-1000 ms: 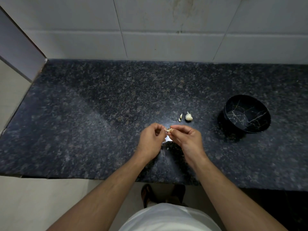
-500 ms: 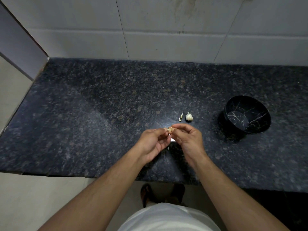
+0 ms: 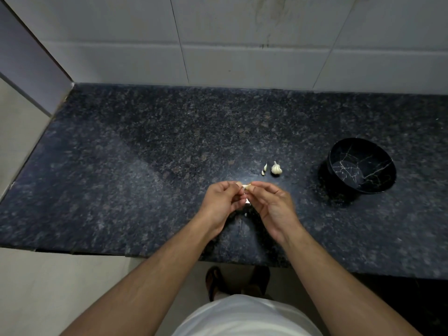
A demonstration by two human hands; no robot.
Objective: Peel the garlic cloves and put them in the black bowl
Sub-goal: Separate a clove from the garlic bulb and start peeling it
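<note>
Both hands meet over the middle of the dark granite counter [image 3: 145, 166]. My left hand [image 3: 221, 202] and my right hand [image 3: 272, 204] pinch one small pale garlic clove [image 3: 246, 186] between their fingertips. Just beyond them lie a small garlic bulb piece [image 3: 276, 169] and a thin clove [image 3: 264, 169] side by side. The black bowl [image 3: 378, 187] with white marble veins stands to the right, tilted toward me; nothing shows inside it.
A few pale peel scraps [image 3: 246, 202] lie on the counter under my hands. A white tiled wall [image 3: 242, 44] backs the counter. The counter's front edge [image 3: 97, 251] runs below my wrists, with floor and sandalled feet beneath.
My hands stayed in place around the clove. The fingertips shifted slightly on it, and my left hand turned a little.
</note>
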